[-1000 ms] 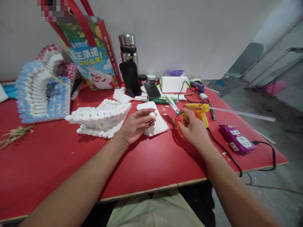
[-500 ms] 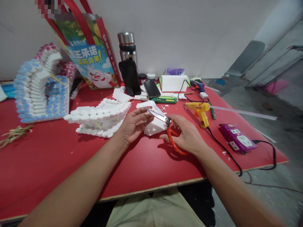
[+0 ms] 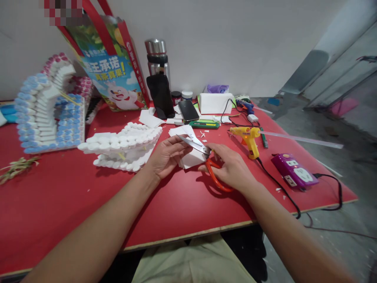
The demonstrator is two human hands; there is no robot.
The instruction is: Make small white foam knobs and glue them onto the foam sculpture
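Observation:
My right hand (image 3: 235, 167) is closed round the orange handles of a pair of scissors (image 3: 217, 181), whose metal blades point left. The blades look nearly together and reach over the fingers of my left hand (image 3: 168, 157). That hand is curled with thumb and fingertips together just under the blade tips; whatever it pinches is too small or hidden to make out. Below both hands lies a loose stack of white paper pieces (image 3: 193, 160). Left of my left hand rests a white model (image 3: 123, 145) built from rounded white pieces, several of them in rows.
A yellow glue gun (image 3: 249, 142) with a long clear stick lies right of my right hand, near a purple power socket (image 3: 296, 172). Behind are a green cutter (image 3: 204, 124), phones (image 3: 188, 111), a steel flask (image 3: 156, 55) and a bag (image 3: 114, 74). A blue-and-white model (image 3: 47, 114) stands left.
The scissors' blade tips have shifted slightly left over my left fingers. Both hands keep nearly the same place and grip, while the whole view has drifted a little.

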